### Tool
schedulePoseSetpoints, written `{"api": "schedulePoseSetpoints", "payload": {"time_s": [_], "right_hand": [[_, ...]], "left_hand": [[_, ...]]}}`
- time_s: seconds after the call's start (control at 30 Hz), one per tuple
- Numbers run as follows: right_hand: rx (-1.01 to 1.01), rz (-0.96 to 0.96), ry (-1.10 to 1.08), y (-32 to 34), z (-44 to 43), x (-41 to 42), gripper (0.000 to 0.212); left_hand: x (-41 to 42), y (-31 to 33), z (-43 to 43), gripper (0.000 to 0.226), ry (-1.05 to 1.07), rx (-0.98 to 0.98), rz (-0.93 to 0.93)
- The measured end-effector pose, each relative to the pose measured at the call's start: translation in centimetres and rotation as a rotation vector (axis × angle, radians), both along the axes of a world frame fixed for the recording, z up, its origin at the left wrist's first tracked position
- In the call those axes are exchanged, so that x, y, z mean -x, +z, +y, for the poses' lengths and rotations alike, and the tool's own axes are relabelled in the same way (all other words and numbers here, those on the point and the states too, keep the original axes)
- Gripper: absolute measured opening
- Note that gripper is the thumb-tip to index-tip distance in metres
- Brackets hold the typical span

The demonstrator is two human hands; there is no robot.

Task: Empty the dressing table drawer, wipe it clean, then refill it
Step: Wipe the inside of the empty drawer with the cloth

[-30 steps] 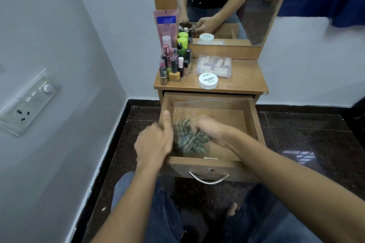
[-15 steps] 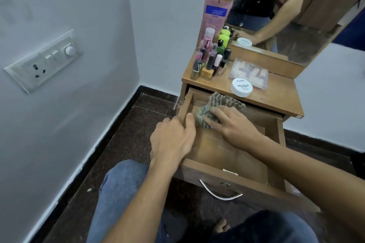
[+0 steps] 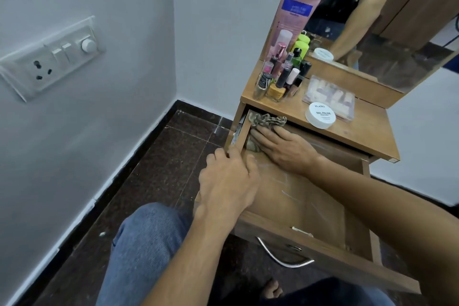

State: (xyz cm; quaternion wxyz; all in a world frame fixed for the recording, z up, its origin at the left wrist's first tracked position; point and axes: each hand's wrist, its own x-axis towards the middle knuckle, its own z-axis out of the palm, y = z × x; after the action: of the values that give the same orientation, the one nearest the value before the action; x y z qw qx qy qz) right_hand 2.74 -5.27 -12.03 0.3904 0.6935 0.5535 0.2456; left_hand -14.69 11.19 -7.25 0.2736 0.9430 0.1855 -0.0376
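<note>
A person's right hand (image 3: 283, 149), fingers straight and laid flat together, presses a patterned grey-green cloth (image 3: 268, 120) into the back left corner of the pulled-out drawer (image 3: 323, 253). Part of the cloth bunches up against the underside of the table (image 3: 367, 136) edge. The left hand (image 3: 228, 179) grips the drawer's left side wall, fingers curled over the outside of its top edge and thumb on the inner side. The wooden drawer floor shows pale scratch marks and holds nothing but the cloth and the hand. A curved metal handle (image 3: 283, 256) hangs on the drawer front.

On the table above, a cluster of nail polish bottles (image 3: 278, 82) stands at the left rear, in front of a tall pink box (image 3: 290, 22). A clear plastic case (image 3: 330, 95) lies to their right, with a white round jar (image 3: 320, 115) labelled nail polish remover touching its front edge. The mirror (image 3: 385, 20) behind reflects the person's arm and dark shirt. A knee in blue jeans (image 3: 146, 238) sits low beside the drawer, over a dark speckled floor (image 3: 159, 151). A white switch plate (image 3: 52, 59) with a socket is on the left wall.
</note>
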Motion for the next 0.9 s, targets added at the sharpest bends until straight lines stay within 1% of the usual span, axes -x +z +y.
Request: {"api": "schedulePoseSetpoints", "payload": {"time_s": [0.13, 0.23, 0.43, 0.7, 0.9], "right_hand": [[0.034, -0.057, -0.087, -0.1, -0.3, 0.5, 0.058], [0.033, -0.043, -0.139, -0.1, -0.1, 1.1, 0.060], [0.099, -0.026, -0.217, 0.3, -0.9, 1.8, 0.061], [0.195, -0.006, -0.345, 0.6, -6.0, 3.3, 0.060], [0.181, 0.044, -0.496, 0.5, -9.3, 4.6, 0.061]], "left_hand": [[-0.1, -0.1, -0.1, 0.051, -0.013, -0.034, 0.028], [-0.1, 0.1, -0.2, 0.045, -0.010, -0.021, 0.058], [0.1, 0.6, -0.1, 0.038, -0.031, -0.030, 0.092], [0.2, 0.6, -0.1, 0.039, -0.038, -0.038, 0.076], [0.1, 0.3, -0.2, 0.040, -0.040, -0.060, 0.056]]}}
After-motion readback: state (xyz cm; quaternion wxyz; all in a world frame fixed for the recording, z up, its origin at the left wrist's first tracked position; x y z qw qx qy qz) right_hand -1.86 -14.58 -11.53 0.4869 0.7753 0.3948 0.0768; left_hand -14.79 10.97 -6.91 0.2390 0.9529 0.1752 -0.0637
